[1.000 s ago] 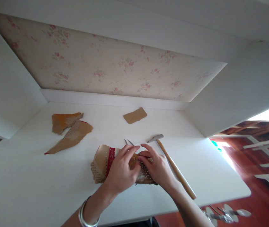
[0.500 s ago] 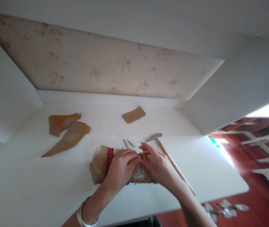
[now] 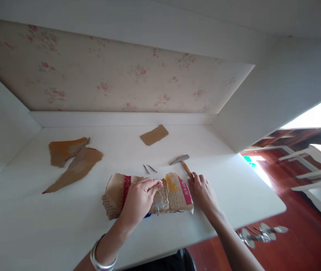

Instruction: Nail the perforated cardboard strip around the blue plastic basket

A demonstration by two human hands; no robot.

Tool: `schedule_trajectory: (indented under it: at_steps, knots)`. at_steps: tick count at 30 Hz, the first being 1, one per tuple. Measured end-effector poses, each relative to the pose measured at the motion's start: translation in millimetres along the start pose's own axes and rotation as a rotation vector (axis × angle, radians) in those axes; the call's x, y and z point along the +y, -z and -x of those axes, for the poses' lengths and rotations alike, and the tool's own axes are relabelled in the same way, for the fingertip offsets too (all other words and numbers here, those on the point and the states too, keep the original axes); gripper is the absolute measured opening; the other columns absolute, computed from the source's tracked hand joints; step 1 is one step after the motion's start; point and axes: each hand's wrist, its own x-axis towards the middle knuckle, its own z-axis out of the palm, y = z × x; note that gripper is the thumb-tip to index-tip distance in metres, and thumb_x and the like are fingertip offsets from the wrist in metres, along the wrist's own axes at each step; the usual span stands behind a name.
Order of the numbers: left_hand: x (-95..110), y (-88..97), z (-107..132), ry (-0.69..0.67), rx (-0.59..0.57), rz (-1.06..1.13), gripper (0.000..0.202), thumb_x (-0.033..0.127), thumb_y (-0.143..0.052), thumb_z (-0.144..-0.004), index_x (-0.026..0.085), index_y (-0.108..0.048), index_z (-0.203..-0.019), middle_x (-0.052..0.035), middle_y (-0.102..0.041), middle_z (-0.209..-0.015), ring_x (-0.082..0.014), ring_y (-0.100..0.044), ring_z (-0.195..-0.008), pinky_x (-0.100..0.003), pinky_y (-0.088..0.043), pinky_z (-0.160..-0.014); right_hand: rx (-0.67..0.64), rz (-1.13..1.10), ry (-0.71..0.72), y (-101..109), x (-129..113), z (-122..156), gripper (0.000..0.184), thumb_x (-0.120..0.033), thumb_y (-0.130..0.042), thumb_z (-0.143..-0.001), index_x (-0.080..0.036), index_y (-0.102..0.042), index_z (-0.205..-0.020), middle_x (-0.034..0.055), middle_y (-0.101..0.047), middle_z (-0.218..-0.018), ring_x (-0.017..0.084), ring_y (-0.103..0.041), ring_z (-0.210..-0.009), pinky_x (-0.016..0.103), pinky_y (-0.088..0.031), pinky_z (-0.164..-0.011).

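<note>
A tan perforated sheet (image 3: 177,195) with red bands and a clear plastic patch lies flat on the white table (image 3: 36,226), near its front edge. My left hand (image 3: 138,198) rests on the middle of the sheet, fingers bent and pinched on it. My right hand (image 3: 203,191) is just right of the sheet, fingers curled over the wooden handle of a hammer (image 3: 183,164). The hammer's metal head points to the far left, and the rest of the handle is hidden under my hand and forearm.
Two thin metal spikes (image 3: 149,168) lie just beyond the sheet. A small tan perforated rectangle (image 3: 154,134) sits near the back wall. Brown torn scraps (image 3: 72,160) lie at the left. White side panels box in the table; white furniture (image 3: 304,169) stands on the red floor at the right.
My right hand left the sheet and moved right onto the hammer handle. The sheet's right end now lies uncovered and flat. My left hand stayed on the sheet.
</note>
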Motion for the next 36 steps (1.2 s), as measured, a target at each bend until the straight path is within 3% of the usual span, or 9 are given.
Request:
schedule_trajectory:
  at_steps: [3, 6, 10, 12, 13, 15, 19, 26, 36]
  knots:
    - [-2, -1.1, 0, -0.013, 0.015, -0.024, 0.015, 0.028, -0.061, -0.092, 0.022, -0.075, -0.093, -0.0035, -0.077, -0.091, -0.0187, -0.071, -0.083, -0.03, -0.056, -0.08, -0.019, -0.09, -0.034, 0, -6, -3, 0.021, -0.027, -0.041, -0.098, -0.017, -0.059, -0.104, 0.0135, -0.064, -0.095, 0.026, -0.062, -0.085, 0.035, -0.044, -0.071]
    - [-3, -1.4, 1, -0.01, 0.025, -0.041, 0.017, 0.03, -0.061, -0.092, 0.022, -0.076, -0.092, -0.0035, -0.077, -0.091, -0.019, -0.072, -0.084, -0.03, -0.058, -0.079, -0.076, -0.257, -0.045, 15, -13, -5, 0.027, -0.032, -0.037, -0.1, -0.019, -0.059, -0.091, 0.0052, -0.061, -0.077, 0.02, -0.06, -0.067, 0.029, -0.042, -0.057]
    - [-2, -0.3, 0, -0.003, 0.015, -0.054, 0.02, 0.031, -0.058, -0.093, 0.021, -0.075, -0.093, -0.0037, -0.077, -0.094, -0.019, -0.072, -0.086, -0.031, -0.058, -0.082, -0.174, -0.529, -0.065, 53, -29, 13, 0.049, -0.052, -0.018, -0.101, -0.021, -0.055, -0.11, -0.0044, -0.05, -0.069, 0.011, -0.047, -0.044, 0.021, -0.034, -0.037]
    - [-1, -0.3, 0, -0.004, 0.012, -0.064, 0.02, 0.03, -0.058, -0.093, 0.021, -0.075, -0.093, -0.0039, -0.077, -0.094, -0.0194, -0.072, -0.087, -0.032, -0.058, -0.083, -0.3, -0.844, -0.097, 73, -40, 31, 0.048, -0.061, -0.026, -0.097, -0.023, -0.053, -0.108, -0.0071, -0.043, -0.069, 0.007, -0.036, -0.04, 0.017, -0.026, -0.034]
    - [-1, -0.5, 0, -0.004, 0.014, -0.072, 0.02, 0.03, -0.058, -0.093, 0.021, -0.075, -0.092, -0.004, -0.077, -0.094, -0.0195, -0.072, -0.087, -0.032, -0.058, -0.083, -0.381, -1.013, -0.128, 81, -45, 40, 0.045, -0.064, -0.033, -0.095, -0.023, -0.052, -0.099, -0.0084, -0.04, -0.067, 0.005, -0.031, -0.04, 0.016, -0.022, -0.033]
    - [-2, -1.6, -1, -0.02, 0.018, -0.086, 0.019, 0.028, -0.058, -0.093, 0.021, -0.075, -0.091, -0.0041, -0.077, -0.093, -0.0196, -0.072, -0.086, -0.033, -0.058, -0.082, -0.514, -1.143, -0.127, 93, -55, 59, 0.046, -0.066, -0.039, -0.093, -0.022, -0.047, -0.08, -0.0107, -0.033, -0.058, 0.004, -0.023, -0.04, 0.014, -0.02, -0.034]
    - [-3, -4.0, -1, -0.082, 0.006, -0.096, 0.02, 0.028, -0.056, -0.094, 0.021, -0.075, -0.091, -0.0056, -0.077, -0.093, -0.0197, -0.071, -0.086, -0.033, -0.057, -0.082, -0.57, -1.178, -0.084, 97, -67, 83, 0.047, -0.067, -0.042, -0.091, -0.021, -0.048, -0.079, -0.0086, -0.036, -0.061, 0.004, -0.025, -0.043, 0.015, -0.017, -0.035]
    - [3, -3.2, -2, -0.071, -0.041, -0.116, 0.024, 0.027, -0.052, -0.096, 0.023, -0.076, -0.095, -0.005, -0.076, -0.091, -0.018, -0.07, -0.083, -0.031, -0.055, -0.082, -0.579, -1.152, -0.097, 87, -74, 93, 0.054, -0.074, -0.048, -0.084, -0.021, -0.047, -0.075, -0.0078, -0.033, -0.064, 0.004, -0.026, -0.046, 0.015, -0.017, -0.035]
    - [8, -0.8, -3, -0.078, -0.061, -0.141, 0.027, 0.018, -0.053, -0.094, 0.02, -0.07, -0.074, -0.0022, -0.071, -0.076, -0.015, -0.064, -0.071, -0.026, -0.05, -0.073, -0.56, -1.089, -0.17, 95, -75, 107, 0.053, -0.074, -0.05, -0.082, -0.022, -0.048, -0.073, -0.0078, -0.03, -0.06, 0.006, -0.021, -0.046, 0.017, -0.013, -0.035]
